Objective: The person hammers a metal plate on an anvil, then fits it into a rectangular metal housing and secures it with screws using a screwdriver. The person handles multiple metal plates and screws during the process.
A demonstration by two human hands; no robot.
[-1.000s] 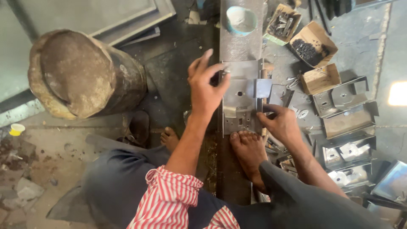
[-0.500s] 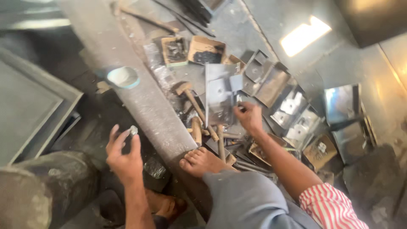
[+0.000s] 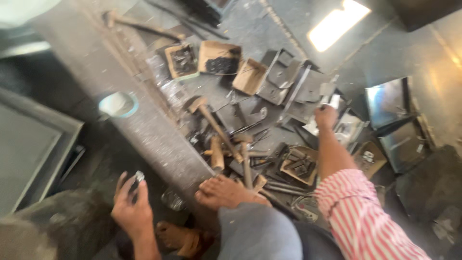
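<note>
Head view: I'm seeing right hand (image 3: 326, 117) gripping a metal plate (image 3: 332, 101) at 2 o'clock, left hand (image 3: 130, 204) pinching a small metal piece (image 3: 139, 176); sharp edges risk cutting fingers.

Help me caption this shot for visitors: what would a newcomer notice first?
The right hand in a red-striped sleeve reaches into a heap of bent metal plates at upper right. The left hand holds a small metal piece at lower left. Between them, a bare foot rests by wooden-handled hammers.
</note>
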